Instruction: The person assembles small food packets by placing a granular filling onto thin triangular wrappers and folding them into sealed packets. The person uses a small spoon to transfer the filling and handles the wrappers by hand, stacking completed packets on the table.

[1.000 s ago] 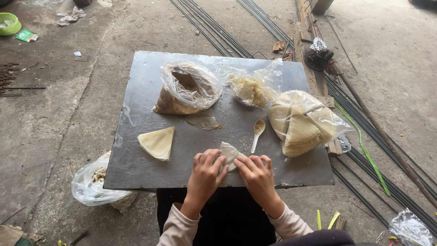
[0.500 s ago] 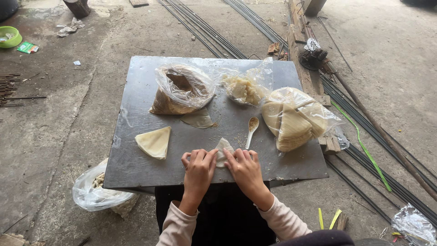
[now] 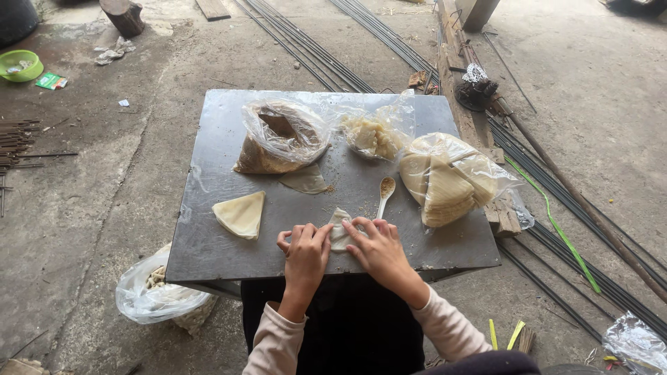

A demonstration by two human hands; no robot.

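Both hands [image 3: 344, 250] on pale wrapper [image 3: 340, 232]

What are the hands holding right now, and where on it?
Both hands, left hand and right hand, pinch a small pale dough wrapper on the metal table, each at one side edge.

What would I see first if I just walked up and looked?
Two hands, the left hand and right hand, pressing a small pale wrapper at the near edge of a grey metal table. Behind them lie plastic bags: brown filling, a yellowish lump, and a stack of wrappers on the right, with a spoon between.
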